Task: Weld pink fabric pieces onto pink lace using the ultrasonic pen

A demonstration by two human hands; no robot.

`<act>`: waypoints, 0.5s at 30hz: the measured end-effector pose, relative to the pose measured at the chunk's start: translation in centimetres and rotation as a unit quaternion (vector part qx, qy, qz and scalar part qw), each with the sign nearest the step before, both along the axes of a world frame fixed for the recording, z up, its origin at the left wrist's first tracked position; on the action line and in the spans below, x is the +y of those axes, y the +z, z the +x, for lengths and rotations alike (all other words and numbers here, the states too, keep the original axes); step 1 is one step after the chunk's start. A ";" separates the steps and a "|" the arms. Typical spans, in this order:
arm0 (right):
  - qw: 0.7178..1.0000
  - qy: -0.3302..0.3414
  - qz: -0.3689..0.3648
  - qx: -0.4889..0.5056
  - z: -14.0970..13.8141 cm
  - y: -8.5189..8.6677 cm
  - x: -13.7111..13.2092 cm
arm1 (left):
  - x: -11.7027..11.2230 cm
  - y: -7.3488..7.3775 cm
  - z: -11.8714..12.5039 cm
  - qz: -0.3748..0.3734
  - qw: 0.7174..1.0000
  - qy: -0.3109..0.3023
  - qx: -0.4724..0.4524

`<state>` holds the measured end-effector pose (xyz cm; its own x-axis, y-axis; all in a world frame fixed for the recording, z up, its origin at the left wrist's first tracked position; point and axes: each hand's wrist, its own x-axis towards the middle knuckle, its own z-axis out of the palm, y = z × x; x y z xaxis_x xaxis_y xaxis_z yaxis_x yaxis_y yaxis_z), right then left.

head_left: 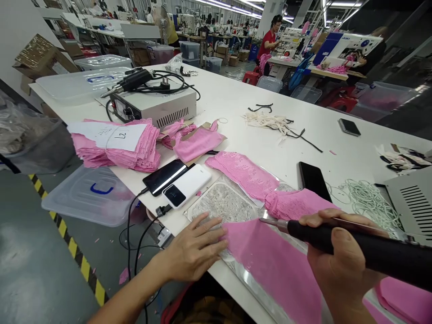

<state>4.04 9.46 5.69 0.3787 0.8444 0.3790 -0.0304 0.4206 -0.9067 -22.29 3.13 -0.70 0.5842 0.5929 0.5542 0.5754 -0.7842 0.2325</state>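
My right hand is wrapped around the black handle of a corded-looking hot knife, whose metal tip touches or hovers at the upper edge of a pink fabric piece; I cannot tell which. Flat and with fingers stretched out, my left hand rests at the left corner of that fabric. Underneath lies a scratched clear board. Just beyond are a pink lace piece and a second, bunched lace piece. More pink fabric sits at the lower right, partly behind my right arm.
A white power bank and a black phone lie left, with cables hanging off the edge. Behind them are a labelled pink stack and a control box. Another phone and pale elastic cord lie right.
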 end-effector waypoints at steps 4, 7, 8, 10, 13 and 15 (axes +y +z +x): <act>1.000 0.005 0.000 0.013 0.1 -0.1 0.0 | -0.1 0.0 0.0 0.013 1.000 -0.011 -0.021; 1.000 0.008 0.003 0.013 0.1 -0.2 0.1 | -0.2 -0.1 -0.1 0.017 0.999 -0.012 -0.027; 1.000 0.008 0.004 0.015 0.1 -0.3 0.1 | -0.2 -0.1 -0.1 0.017 0.999 -0.014 -0.027; 1.000 0.010 0.005 0.016 0.2 -0.4 0.2 | -0.1 -0.1 -0.2 0.017 0.999 -0.018 -0.025; 1.000 0.015 0.005 0.009 0.2 -0.4 0.2 | 0.1 0.4 0.2 0.026 0.999 -0.014 -0.034; 1.000 0.014 0.012 0.001 0.3 -0.3 0.3 | 0.4 0.8 1.0 0.035 0.998 -0.004 -0.057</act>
<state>4.29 9.74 5.36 0.3550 0.8452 0.3995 -0.0444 0.4421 -0.8959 -21.34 3.52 0.15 0.5195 0.5461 0.6572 0.5424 -0.8050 0.2401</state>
